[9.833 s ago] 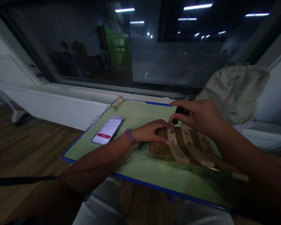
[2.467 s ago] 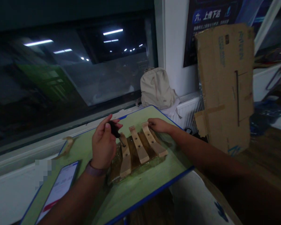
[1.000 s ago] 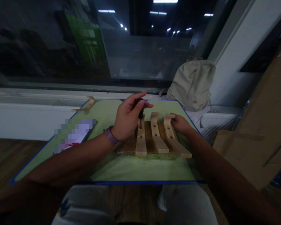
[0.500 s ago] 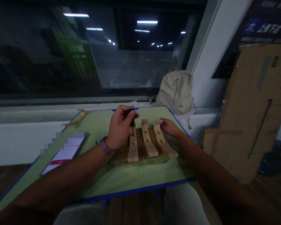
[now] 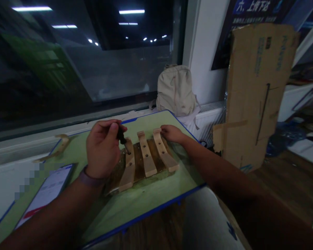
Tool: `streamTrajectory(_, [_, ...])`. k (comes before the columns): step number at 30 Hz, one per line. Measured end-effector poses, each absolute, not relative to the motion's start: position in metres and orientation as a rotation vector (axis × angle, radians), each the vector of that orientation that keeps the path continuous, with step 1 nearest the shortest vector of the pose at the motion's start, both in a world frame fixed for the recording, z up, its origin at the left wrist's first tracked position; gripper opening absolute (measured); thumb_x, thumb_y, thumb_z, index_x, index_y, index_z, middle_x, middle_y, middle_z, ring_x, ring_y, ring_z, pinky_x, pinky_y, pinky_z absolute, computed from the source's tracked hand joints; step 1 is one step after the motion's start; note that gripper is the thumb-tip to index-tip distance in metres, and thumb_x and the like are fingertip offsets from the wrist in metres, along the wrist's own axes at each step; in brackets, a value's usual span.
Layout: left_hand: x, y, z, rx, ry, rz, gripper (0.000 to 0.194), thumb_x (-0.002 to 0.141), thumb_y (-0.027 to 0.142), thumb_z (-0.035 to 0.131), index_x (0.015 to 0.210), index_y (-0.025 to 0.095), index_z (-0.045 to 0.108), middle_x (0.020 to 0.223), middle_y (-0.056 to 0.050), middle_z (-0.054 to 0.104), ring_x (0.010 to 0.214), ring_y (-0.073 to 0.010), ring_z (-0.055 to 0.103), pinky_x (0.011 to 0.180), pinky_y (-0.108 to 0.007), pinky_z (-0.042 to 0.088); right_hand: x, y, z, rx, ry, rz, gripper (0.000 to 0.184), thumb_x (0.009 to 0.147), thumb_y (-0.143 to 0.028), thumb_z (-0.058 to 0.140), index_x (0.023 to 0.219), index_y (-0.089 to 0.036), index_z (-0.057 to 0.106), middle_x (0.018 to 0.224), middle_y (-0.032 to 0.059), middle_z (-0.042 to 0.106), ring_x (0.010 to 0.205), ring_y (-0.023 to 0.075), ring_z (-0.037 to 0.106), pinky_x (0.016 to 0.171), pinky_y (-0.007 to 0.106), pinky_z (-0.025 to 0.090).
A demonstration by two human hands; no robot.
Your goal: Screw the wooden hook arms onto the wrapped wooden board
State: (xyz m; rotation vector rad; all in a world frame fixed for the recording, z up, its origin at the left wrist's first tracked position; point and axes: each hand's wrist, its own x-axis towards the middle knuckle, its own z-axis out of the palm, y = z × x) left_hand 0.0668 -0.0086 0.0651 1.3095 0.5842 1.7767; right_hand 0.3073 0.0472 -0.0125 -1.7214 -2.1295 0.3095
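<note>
My left hand (image 5: 103,147) is closed around the black handle of a screwdriver (image 5: 122,136). Its metal shaft slants down to the upper hole of the left wooden hook (image 5: 127,170). That hook, a middle wooden hook (image 5: 147,158) and a right wooden hook (image 5: 165,152) lie side by side across a dark brown wooden board (image 5: 137,159). Each hook has a curled far end; two holes show in each. My right hand (image 5: 172,133) is closed at the curled end of the right hook, its fingertips partly hidden. The board rests on a green-topped table (image 5: 156,192) with blue edging.
A loose curved wooden hook (image 5: 59,147) lies at the table's far left, beyond a white printed sheet (image 5: 50,187). A beige backpack (image 5: 176,90) sits by the window past the far edge. A large cardboard sheet (image 5: 258,97) stands to the right.
The view has swung right, so everything sits further left in the picture. The screwdriver, upright before, now leans in the left hook's hole. My right hand stays at the right hook.
</note>
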Motion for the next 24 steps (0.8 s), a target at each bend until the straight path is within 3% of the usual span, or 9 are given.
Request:
streamTrajectory(2, [0.0666,-0.0105,0.0661,1.314,0.6,1.731,0.019,0.078,0.03,0.076,0.084,0.014,0.068,0.082,-0.002,0.067,0.072,-0.0126,0.065,0.071,-0.029,0.051,0.3067,0.0459,-0.0111,-1.725,-2.132,0.317,0.04,0.097,-0.044,0.042,0.095,-0.015,0.069,0.095,0.0093,0.071,0.082,0.0178,0.059,0.065,0.026,0.033])
streamTrajectory(6, [0.0672,-0.0111,0.0653,1.339,0.579,1.695,0.024,0.087,0.038,0.067,0.098,0.016,0.069,0.076,-0.001,0.065,0.064,-0.0113,0.057,0.062,-0.028,0.046,0.306,0.0449,-0.0097,-1.725,-2.126,0.327,0.041,0.097,-0.046,0.042,0.096,-0.016,0.07,0.095,0.0085,0.071,0.082,0.0173,0.059,0.064,0.026,0.032])
streamTrajectory(10, [0.0655,-0.0057,0.0638,1.344,0.504,1.749,0.017,0.084,0.032,0.073,0.089,0.021,0.06,0.075,0.003,0.064,0.058,-0.009,0.052,0.057,-0.025,0.04,0.3058,0.0452,-0.01,-1.727,-2.119,0.339,0.041,0.097,-0.047,0.043,0.095,-0.016,0.07,0.093,0.0081,0.071,0.079,0.0167,0.058,0.063,0.026,0.031])
streamTrajectory(15, [0.0629,-0.0051,0.062,1.376,0.603,1.746,0.013,0.08,0.021,0.074,0.085,0.019,0.062,0.085,0.002,0.064,0.067,-0.0091,0.06,0.066,-0.027,0.048,0.3059,0.0446,-0.0095,-1.718,-2.131,0.33,0.04,0.097,-0.045,0.043,0.094,-0.015,0.07,0.094,0.0085,0.071,0.081,0.017,0.058,0.064,0.026,0.032])
streamTrajectory(19, [0.0638,-0.0089,0.0607,1.373,0.653,1.685,0.016,0.084,0.027,0.069,0.098,0.018,0.07,0.078,0.001,0.064,0.072,-0.0094,0.061,0.068,-0.024,0.05,0.3058,0.043,-0.0085,-1.713,-2.139,0.316,0.04,0.098,-0.043,0.042,0.093,-0.015,0.069,0.092,0.0084,0.07,0.079,0.0167,0.057,0.064,0.026,0.032])
streamTrajectory(22, [0.0642,-0.0096,0.0604,1.336,0.664,1.683,0.027,0.085,0.034,0.069,0.107,0.019,0.067,0.082,-0.001,0.067,0.071,-0.0106,0.064,0.069,-0.026,0.052,0.3062,0.0427,-0.0084,-1.696,-2.148,0.308,0.038,0.098,-0.041,0.043,0.09,-0.014,0.069,0.091,0.0083,0.07,0.077,0.0159,0.056,0.064,0.025,0.031])
streamTrajectory(24, [0.0643,-0.0097,0.0601,1.326,0.643,1.687,0.023,0.085,0.035,0.068,0.104,0.022,0.063,0.082,0.0,0.067,0.07,-0.0103,0.063,0.068,-0.026,0.051,0.3067,0.0433,-0.0086,-1.689,-2.146,0.308,0.038,0.098,-0.04,0.043,0.088,-0.014,0.069,0.089,0.0083,0.07,0.076,0.0156,0.056,0.064,0.025,0.032])
